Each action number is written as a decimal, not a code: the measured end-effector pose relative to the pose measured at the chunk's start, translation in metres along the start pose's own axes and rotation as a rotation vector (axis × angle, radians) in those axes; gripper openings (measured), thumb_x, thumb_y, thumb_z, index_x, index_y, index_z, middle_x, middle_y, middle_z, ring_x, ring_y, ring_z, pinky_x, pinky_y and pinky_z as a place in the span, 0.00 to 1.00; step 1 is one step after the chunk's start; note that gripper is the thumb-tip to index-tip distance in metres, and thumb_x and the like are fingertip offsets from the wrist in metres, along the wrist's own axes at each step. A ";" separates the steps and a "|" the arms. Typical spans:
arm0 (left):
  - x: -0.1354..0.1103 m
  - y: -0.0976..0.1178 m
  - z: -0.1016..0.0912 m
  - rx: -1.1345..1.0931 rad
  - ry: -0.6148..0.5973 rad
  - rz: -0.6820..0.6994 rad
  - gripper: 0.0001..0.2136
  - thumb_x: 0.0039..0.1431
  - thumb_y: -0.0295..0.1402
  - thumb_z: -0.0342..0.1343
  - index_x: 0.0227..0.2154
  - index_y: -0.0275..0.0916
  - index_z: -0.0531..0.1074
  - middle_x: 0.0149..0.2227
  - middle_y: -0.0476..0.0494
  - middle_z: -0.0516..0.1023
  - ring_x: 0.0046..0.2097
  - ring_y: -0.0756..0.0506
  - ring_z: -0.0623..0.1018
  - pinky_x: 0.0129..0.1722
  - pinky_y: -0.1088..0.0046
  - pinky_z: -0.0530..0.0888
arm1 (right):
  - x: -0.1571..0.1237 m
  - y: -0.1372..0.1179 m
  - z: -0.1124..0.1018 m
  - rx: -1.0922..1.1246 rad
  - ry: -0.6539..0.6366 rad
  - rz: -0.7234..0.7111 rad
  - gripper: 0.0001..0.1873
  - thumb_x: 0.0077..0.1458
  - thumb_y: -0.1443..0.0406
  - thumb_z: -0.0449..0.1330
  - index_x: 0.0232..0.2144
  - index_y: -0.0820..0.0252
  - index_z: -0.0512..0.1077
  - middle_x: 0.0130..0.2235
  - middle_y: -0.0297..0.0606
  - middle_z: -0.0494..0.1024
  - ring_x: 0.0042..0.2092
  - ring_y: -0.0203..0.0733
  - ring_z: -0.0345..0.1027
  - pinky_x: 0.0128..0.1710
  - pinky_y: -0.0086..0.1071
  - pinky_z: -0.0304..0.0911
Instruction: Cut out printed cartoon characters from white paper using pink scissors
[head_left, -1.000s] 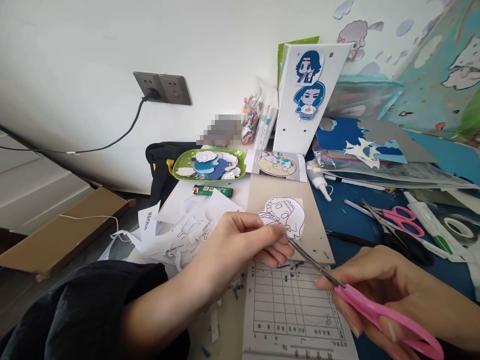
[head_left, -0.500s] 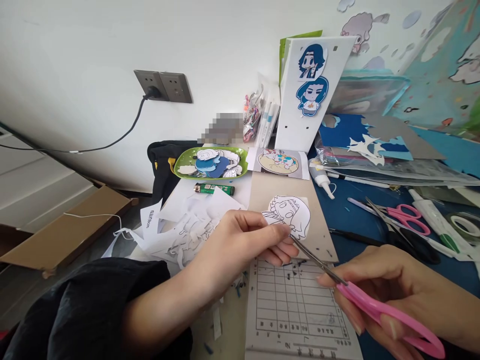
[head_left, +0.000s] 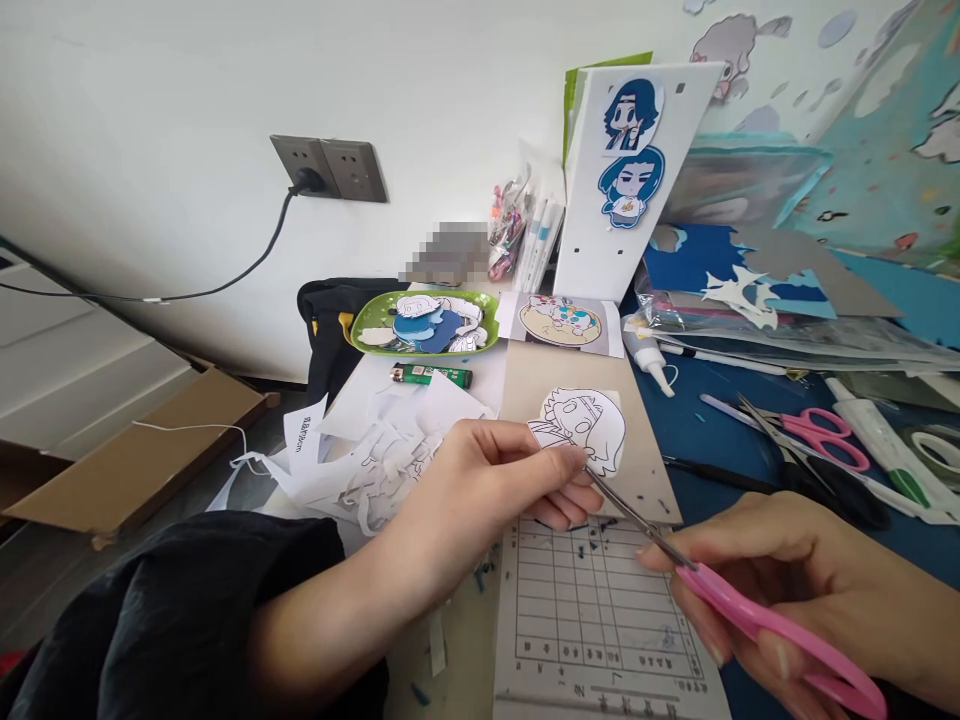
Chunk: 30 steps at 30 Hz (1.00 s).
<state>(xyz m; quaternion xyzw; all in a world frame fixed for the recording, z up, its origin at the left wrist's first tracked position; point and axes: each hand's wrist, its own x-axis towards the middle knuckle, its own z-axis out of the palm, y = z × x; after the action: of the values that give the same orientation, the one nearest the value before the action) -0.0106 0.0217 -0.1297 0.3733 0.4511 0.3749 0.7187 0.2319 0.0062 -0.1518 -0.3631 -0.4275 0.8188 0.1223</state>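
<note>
My left hand [head_left: 499, 478] pinches the lower edge of a white paper cutout of a cartoon head [head_left: 587, 423], holding it above a tan card [head_left: 547, 385]. My right hand [head_left: 795, 590] is closed on pink-handled scissors [head_left: 757, 622]. Their thin metal blades [head_left: 630, 512] reach up to the cutout's lower edge, right beside my left fingertips. Under both hands lies a printed grid sheet [head_left: 592, 610] dotted with small paper bits.
A pile of white paper scraps [head_left: 375, 450] lies left, with a green lighter [head_left: 431, 375] and a green tray of cutouts [head_left: 424, 323] behind. A second pair of pink scissors [head_left: 817, 432], a glue bottle [head_left: 646, 355], pens and tape lie on the blue surface at right. A white board with two blue-haired stickers [head_left: 630, 150] stands behind.
The view has drifted slightly, so everything sits a little to the right. The hands, cutout and scissors hold almost the same pose, blades still at the cutout's lower edge.
</note>
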 end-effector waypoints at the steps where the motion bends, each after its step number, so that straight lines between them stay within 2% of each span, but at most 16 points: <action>1: 0.000 0.000 0.000 -0.003 -0.002 0.000 0.10 0.54 0.31 0.63 0.20 0.36 0.81 0.22 0.48 0.82 0.23 0.54 0.76 0.26 0.83 0.73 | 0.000 -0.001 0.000 -0.004 0.003 -0.003 0.17 0.51 0.68 0.70 0.46 0.53 0.79 0.30 0.34 0.79 0.21 0.29 0.74 0.18 0.14 0.68; 7: -0.001 0.000 -0.001 -0.001 -0.005 0.008 0.11 0.56 0.29 0.62 0.20 0.35 0.81 0.21 0.49 0.82 0.23 0.55 0.76 0.26 0.86 0.74 | 0.002 -0.001 0.000 0.008 -0.029 -0.033 0.19 0.53 0.65 0.69 0.48 0.49 0.78 0.31 0.34 0.79 0.20 0.28 0.74 0.19 0.13 0.68; 15: 0.001 -0.002 0.001 -0.013 -0.018 0.019 0.11 0.57 0.30 0.61 0.20 0.35 0.81 0.21 0.49 0.82 0.23 0.56 0.76 0.26 0.86 0.74 | 0.002 -0.002 0.002 0.048 0.003 -0.002 0.19 0.50 0.67 0.71 0.46 0.50 0.79 0.31 0.34 0.80 0.20 0.30 0.75 0.18 0.14 0.69; 20: 0.000 -0.001 0.001 0.003 -0.011 0.018 0.11 0.56 0.30 0.62 0.20 0.35 0.81 0.21 0.49 0.81 0.23 0.55 0.76 0.27 0.86 0.74 | 0.005 -0.004 0.003 0.073 -0.005 0.006 0.18 0.50 0.70 0.70 0.44 0.49 0.80 0.30 0.32 0.80 0.19 0.29 0.75 0.17 0.13 0.69; 24: -0.001 0.000 0.000 0.000 -0.007 0.006 0.11 0.56 0.30 0.62 0.19 0.35 0.81 0.21 0.49 0.82 0.23 0.55 0.76 0.26 0.86 0.73 | 0.004 -0.002 0.000 0.093 -0.013 -0.010 0.22 0.50 0.73 0.70 0.46 0.48 0.79 0.30 0.32 0.80 0.20 0.29 0.76 0.18 0.14 0.70; 30: 0.000 -0.001 0.001 0.004 -0.012 0.015 0.11 0.56 0.30 0.62 0.20 0.35 0.81 0.22 0.49 0.82 0.23 0.55 0.76 0.27 0.86 0.73 | 0.002 -0.001 0.000 0.087 0.000 0.008 0.17 0.51 0.68 0.70 0.44 0.51 0.80 0.30 0.32 0.80 0.19 0.30 0.76 0.18 0.14 0.70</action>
<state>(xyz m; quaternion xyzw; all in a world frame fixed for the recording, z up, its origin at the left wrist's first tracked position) -0.0097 0.0213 -0.1305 0.3802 0.4445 0.3772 0.7180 0.2298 0.0079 -0.1519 -0.3592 -0.3901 0.8371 0.1345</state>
